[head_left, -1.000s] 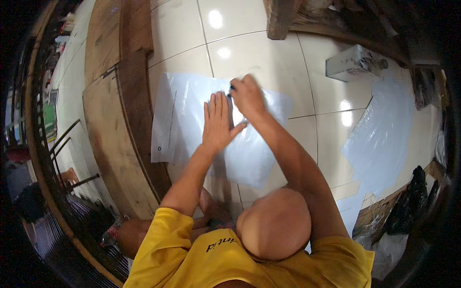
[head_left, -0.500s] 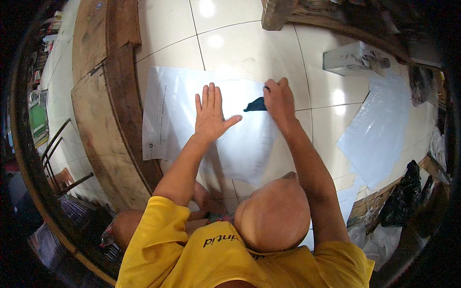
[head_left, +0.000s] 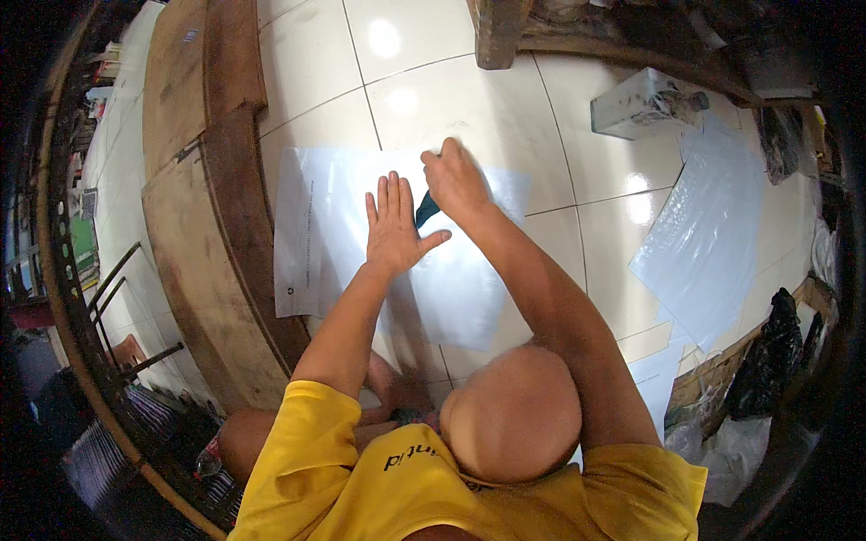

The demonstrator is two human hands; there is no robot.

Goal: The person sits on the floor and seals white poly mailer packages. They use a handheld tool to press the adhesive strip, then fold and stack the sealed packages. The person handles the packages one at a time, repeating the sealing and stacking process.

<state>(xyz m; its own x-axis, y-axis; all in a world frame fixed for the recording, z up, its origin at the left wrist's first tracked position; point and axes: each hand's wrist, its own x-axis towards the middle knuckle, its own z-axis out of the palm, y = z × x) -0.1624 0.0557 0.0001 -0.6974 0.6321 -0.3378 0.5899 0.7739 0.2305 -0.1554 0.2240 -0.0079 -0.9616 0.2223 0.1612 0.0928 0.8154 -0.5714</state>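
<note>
Over plastic [head_left: 456, 293], right grip [head_left: 456, 183] clutches cloth [head_left: 428, 209], left grip [head_left: 391, 238] spreads flat, tin [head_left: 634, 106] hides contents.

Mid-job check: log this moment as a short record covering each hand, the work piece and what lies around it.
Left hand: flat on the pale sheet, thumb apart
Right hand: gripping a dark cloth, beside the left hand
Dark cloth: partly hidden by the right hand
Pale sheet: spread on the tiled floor
Left side: wooden boards
Right side: box-shaped container, glossy sheets
</note>
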